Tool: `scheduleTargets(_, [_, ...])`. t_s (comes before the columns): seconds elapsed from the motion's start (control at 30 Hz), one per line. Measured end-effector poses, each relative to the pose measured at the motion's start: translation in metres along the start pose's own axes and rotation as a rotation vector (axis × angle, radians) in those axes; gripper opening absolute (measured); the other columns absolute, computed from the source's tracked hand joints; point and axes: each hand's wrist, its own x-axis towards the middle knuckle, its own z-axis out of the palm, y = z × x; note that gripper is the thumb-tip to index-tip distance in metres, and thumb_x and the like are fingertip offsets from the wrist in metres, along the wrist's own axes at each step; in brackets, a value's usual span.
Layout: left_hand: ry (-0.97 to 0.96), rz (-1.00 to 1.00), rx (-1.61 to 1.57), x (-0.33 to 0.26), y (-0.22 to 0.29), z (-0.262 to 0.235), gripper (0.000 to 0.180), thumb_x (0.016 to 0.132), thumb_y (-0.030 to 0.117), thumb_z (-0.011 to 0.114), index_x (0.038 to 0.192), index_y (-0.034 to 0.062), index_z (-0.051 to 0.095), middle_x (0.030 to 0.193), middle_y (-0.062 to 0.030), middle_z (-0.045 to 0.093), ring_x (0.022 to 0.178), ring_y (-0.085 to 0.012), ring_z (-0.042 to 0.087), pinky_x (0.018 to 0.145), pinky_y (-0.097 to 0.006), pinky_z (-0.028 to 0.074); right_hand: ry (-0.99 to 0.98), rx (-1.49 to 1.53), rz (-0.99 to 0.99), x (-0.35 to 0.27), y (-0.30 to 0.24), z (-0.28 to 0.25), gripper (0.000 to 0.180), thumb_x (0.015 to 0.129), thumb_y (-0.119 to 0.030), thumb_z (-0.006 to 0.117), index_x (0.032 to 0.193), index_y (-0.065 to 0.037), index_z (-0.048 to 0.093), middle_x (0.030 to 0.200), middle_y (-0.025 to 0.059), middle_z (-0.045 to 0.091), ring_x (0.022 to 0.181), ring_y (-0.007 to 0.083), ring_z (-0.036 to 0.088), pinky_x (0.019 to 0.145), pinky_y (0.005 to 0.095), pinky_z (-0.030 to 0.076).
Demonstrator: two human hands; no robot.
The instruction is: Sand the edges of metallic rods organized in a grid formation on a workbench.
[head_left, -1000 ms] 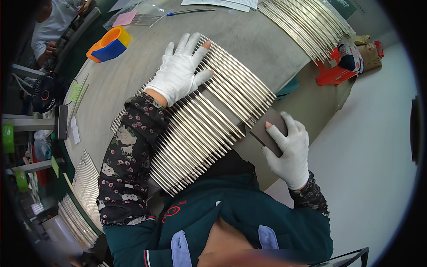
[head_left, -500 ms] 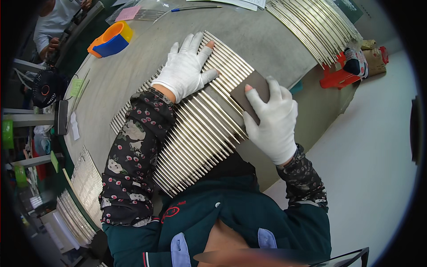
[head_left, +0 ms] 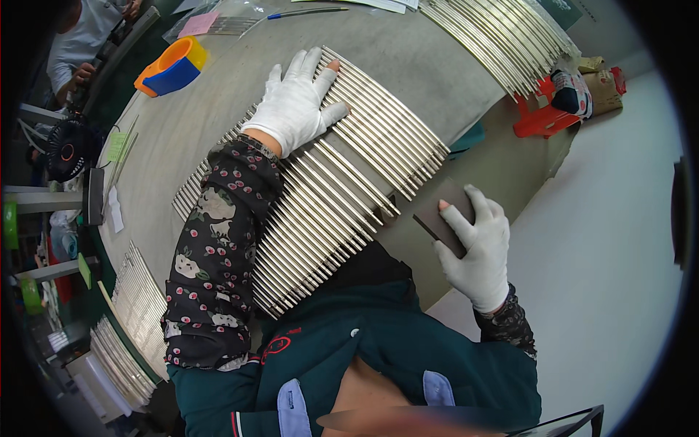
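1. A grey table (head_left: 408,58) is seen carrying a wide row of thin metal rods (head_left: 342,189), laid side by side at its near edge.
2. More rods (head_left: 502,36) are stacked farther back, right of an orange and blue tape dispenser (head_left: 171,65).
3. The gloved left hand (head_left: 295,105) is pressed flat on the row, fingers spread.
4. A dark rectangular pad (head_left: 440,215) is gripped by the gloved right hand (head_left: 477,251), just off the rods' near ends.

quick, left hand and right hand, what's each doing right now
Left hand: open, fingers spread, pressed flat on the row of metal rods.
Right hand: closed on a dark flat pad at the near end of the rods.
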Motion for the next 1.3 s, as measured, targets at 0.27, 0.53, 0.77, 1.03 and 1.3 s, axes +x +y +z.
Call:
scheduleTargets(0.27, [0.014,-0.044,-0.008,0.008,0.003,0.002,0.069,0.085,0.053,0.051,0.140,0.0115,0.039,0.148,-0.0178,0.028,0.138,-0.0318,0.022,0.110,-0.052,0.019,0.001,0.010,-0.005,-0.001,0.006,0.010,0.050,0.059,-0.015,0.073,0.108,-0.014,0.063,0.123,0.0192,0.049,0.103,0.0340,0.051,0.079,0.0405,0.041])
scheduleTargets(0.53, [0.018,-0.053,-0.006,0.016,0.005,0.003,0.070,0.085,0.053,0.051,0.139,0.0114,0.040,0.148,-0.0166,0.029,0.138,-0.0327,0.024,0.110,-0.053,0.018,0.070,-0.023,0.057,-0.007,0.019,0.007,0.054,0.059,-0.014,0.074,0.111,-0.014,0.061,0.126,0.0191,0.048,0.105,0.0338,0.049,0.083,0.0410,0.041])
scheduleTargets(0.77, [0.202,0.116,-0.111,0.018,0.032,-0.003,0.064,0.087,0.050,0.049,0.139,0.0148,0.039,0.148,-0.0154,0.030,0.138,-0.0332,0.024,0.110,-0.055,0.015,0.185,0.033,0.029,-0.003,0.025,0.011,0.054,0.058,-0.014,0.073,0.111,-0.013,0.060,0.125,0.0199,0.048,0.104,0.0346,0.050,0.085,0.0426,0.042])
scheduleTargets(1.03, [0.098,0.259,-0.066,0.015,0.067,0.003,0.057,0.087,0.048,0.049,0.127,0.0078,0.051,0.140,-0.0110,0.041,0.133,-0.0324,0.032,0.108,-0.055,0.022,0.140,0.097,-0.198,0.037,0.009,0.021,0.052,0.061,-0.018,0.073,0.110,-0.011,0.061,0.120,0.0222,0.051,0.099,0.0364,0.053,0.081,0.0442,0.044])
scheduleTargets(1.3, [0.074,0.269,-0.088,0.019,0.068,0.003,0.058,0.086,0.048,0.050,0.126,0.0056,0.051,0.140,-0.0111,0.041,0.133,-0.0320,0.032,0.109,-0.054,0.022,0.219,0.115,-0.236,0.038,0.020,0.015,0.050,0.061,-0.016,0.072,0.109,-0.010,0.062,0.119,0.0219,0.052,0.099,0.0371,0.054,0.088,0.0429,0.044])
